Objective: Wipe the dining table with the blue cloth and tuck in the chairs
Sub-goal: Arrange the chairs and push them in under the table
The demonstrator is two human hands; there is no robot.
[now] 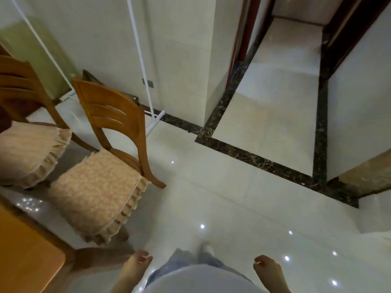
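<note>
A wooden chair [110,115] with a frilled beige cushion stands at the left, pulled out from the wooden dining table [25,250] whose corner shows at the bottom left. A second cushioned chair [25,149] stands farther left. My left hand [135,265] hangs at the bottom centre, fingers loosely curled, holding nothing. My right hand [268,269] hangs at the bottom right, also empty. No blue cloth is in view.
Glossy pale floor tiles [211,197] with a dark marble border [264,161] stretch ahead. A white metal rack frame [146,81] leans by the wall behind the chairs. A doorway with dark red frames [249,39] opens to a hallway at the top right.
</note>
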